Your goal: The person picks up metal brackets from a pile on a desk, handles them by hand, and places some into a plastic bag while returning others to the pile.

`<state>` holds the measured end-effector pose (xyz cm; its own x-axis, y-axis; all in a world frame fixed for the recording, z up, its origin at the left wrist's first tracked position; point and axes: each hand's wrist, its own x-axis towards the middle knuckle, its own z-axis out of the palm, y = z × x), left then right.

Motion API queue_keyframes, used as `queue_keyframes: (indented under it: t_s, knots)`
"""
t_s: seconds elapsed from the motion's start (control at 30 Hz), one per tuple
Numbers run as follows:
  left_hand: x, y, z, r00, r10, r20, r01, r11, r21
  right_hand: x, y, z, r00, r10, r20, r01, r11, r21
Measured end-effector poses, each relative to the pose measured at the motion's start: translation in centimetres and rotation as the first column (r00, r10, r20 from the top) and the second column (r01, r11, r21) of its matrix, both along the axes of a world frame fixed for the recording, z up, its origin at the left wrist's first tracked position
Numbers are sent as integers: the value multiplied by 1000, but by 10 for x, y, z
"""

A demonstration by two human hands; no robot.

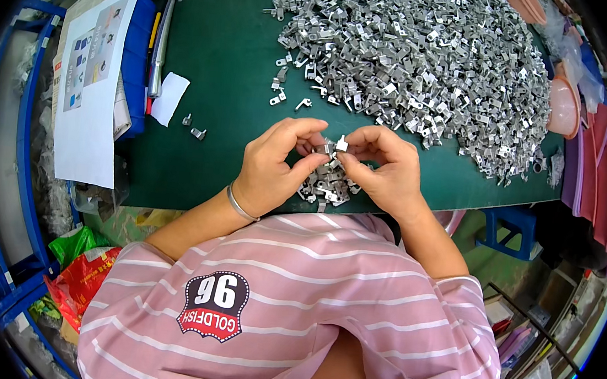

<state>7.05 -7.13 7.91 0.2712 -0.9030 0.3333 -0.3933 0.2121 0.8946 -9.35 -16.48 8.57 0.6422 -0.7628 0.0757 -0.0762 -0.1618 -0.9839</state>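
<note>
My left hand [275, 160] pinches a small bent metal bracket [324, 149] between thumb and fingertips. Close beside it, my right hand [385, 166] grips another small metal bracket [341, 143] by its lower end, its flat tab pointing up. Whether the two pieces touch, I cannot tell. Below my fingers lies a little heap of the same brackets [330, 184], near the front edge of the green table [221, 62]. A far larger pile of silver brackets [427, 64] spreads over the back and right of the table.
Two loose pieces [197, 133] and a white paper scrap [170, 98] lie at the left. Beyond them stands a blue bin [138, 55] with printed sheets [90, 87] against it. A pink plastic bowl [564, 107] sits at the right edge, a blue stool [508, 230] below.
</note>
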Motion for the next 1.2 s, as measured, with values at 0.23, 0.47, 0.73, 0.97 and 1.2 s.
queue_keyframes:
  t_s: [0.23,0.47,0.73,0.97,1.2]
  knots:
    - [1,2,2,1000,-28,9,28,1000,6,-5,0,-6,998,23,51,-31,987,159]
    - [1,1,3,1000,-2,2,2,1000,-3,-5,0,-5,998,35,55,-44,984,175]
    - [8,1,12,979,-77,189,64,995,76,-3,-7,4,995,67,-71,-78,984,-160]
    - [27,-14,4,906,-72,416,48,997,68,3,-6,-1,970,170,-174,-226,895,-384]
    - [35,-29,-6,781,84,619,-169,982,80,24,-27,-2,934,-167,-316,-143,635,-759]
